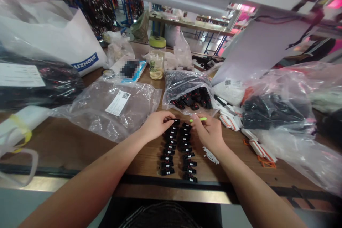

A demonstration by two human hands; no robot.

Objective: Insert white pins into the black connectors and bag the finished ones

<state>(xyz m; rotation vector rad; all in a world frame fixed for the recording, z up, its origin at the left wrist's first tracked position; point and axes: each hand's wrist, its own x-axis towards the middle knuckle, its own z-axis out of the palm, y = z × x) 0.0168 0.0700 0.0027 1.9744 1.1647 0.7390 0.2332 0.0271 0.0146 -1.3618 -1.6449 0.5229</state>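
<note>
The left hand was closed at the fingertips, thumb and forefinger pinching the small black plastic block at the far end of the left-hand row. The right hand gripped a slim yellow-green stick-like tool, which lay crosswise in its fingers, its tip pointing toward the left hand and near the far end of the other row.

The left row of black blocks and the right row of black blocks ran toward the person on the brown wood-grain bench, side by side with a gap between them. Most blocks showed paired white dots on top. A loose pile of tiny white slivers lay beside the right forearm.

Just beyond the hands sat a clear plastic bag of black parts, with a flattened clear bag with a white label to its left. Behind them stood a transparent jar with a green lid. White strips with red lines lay to the right.
</note>
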